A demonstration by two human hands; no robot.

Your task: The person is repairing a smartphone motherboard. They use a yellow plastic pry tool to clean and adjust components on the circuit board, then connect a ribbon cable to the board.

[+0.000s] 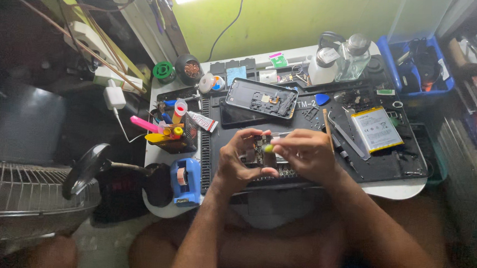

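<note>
My left hand [235,164] grips a small dark circuit board [259,150] over the near edge of the black work mat [305,124]. My right hand [306,154] pinches a thin tool with a yellow-green tip [269,148] and touches it to the board. An opened phone housing [261,98] lies face down farther back, beside a dark phone screen [239,116]. A flat white phone battery [376,129] rests to the right.
A blue tape dispenser [186,181], a tool holder [173,133] and a glue tube [202,121] sit on the left. Bottles [339,62] stand at the back, a blue bin [416,65] at far right. Tweezers [346,138] lie by the battery. A fan [19,192] stands at left.
</note>
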